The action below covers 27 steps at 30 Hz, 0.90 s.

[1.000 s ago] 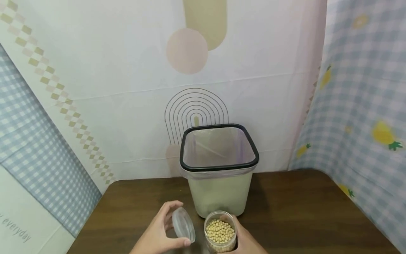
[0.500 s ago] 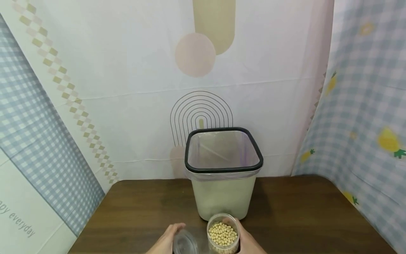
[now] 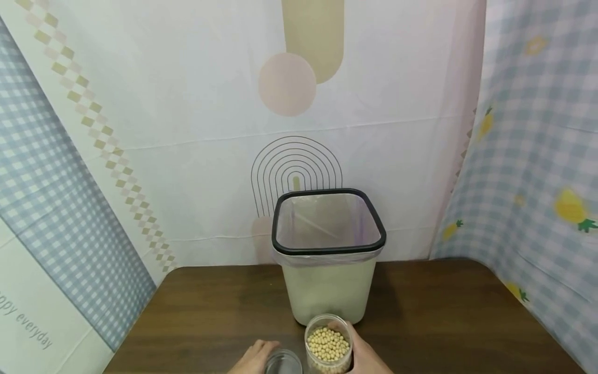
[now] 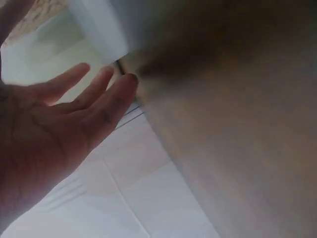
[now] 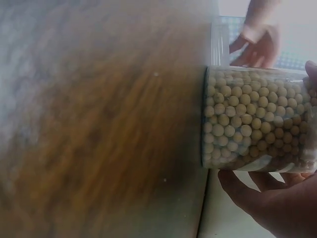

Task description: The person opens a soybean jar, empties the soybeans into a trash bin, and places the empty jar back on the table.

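My right hand (image 3: 368,357) grips a clear jar (image 3: 328,366) from its right side. Round, pale yellow beans (image 3: 328,344) fill the jar, which stands upright on the table with its top uncovered. In the right wrist view the thumb and fingers (image 5: 242,191) wrap the jar wall from both sides. A clear lid (image 3: 284,363) lies on the table left of the jar, partly cut off by the frame's lower edge. Beside the lid is my left hand (image 3: 256,357). Its fingers (image 4: 111,101) are spread and loosely bent in the left wrist view, with nothing held.
A pale bin (image 3: 329,288) with a black rim and a plastic liner stands directly behind the jar. The brown wooden table (image 3: 201,306) extends to both sides. A printed white cloth (image 3: 196,192) hangs behind, and a checked cloth (image 3: 523,156) hangs at the right.
My left hand has lowered the lid from beside the jar to the table and let it go. The right hand keeps its hold on the jar. The head view has shifted slightly.
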### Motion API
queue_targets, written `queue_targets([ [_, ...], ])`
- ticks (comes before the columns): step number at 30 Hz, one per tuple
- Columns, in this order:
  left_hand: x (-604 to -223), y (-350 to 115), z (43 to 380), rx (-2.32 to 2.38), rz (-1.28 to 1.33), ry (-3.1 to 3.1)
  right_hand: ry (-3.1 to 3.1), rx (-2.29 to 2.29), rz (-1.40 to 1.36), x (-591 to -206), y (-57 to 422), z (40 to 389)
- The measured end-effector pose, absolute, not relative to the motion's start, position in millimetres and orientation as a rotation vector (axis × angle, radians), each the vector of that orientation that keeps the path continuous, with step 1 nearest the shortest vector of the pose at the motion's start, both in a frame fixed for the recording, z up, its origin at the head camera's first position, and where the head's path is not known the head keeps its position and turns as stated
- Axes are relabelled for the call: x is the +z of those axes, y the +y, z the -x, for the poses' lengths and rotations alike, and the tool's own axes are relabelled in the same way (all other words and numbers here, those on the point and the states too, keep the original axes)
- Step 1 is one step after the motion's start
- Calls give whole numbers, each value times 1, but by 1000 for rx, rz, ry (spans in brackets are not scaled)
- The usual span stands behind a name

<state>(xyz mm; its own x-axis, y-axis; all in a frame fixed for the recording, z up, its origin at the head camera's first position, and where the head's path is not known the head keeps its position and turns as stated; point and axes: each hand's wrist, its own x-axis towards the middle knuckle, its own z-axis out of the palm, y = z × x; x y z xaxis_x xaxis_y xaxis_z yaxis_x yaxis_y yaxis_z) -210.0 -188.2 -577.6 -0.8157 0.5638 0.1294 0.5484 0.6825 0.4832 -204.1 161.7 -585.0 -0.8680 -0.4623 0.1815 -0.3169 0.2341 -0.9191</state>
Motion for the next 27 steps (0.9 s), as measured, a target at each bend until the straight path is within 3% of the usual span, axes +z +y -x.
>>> queue_targets([
  [3,-532,-183,199,1029,-907,2809,2379,-1726,853,-583,162,203],
  [7,-440,-163,183,1494,-645,2700,2370,-1760,876,-580,165,201],
  [13,-350,-144,201,1877,-471,2624,2367,-1777,894,-553,164,189],
  [18,-317,-128,233,1913,-378,2589,2296,-1811,880,-548,161,187],
  [27,-307,-112,268,1851,-248,2506,2237,-1792,806,-603,166,213],
])
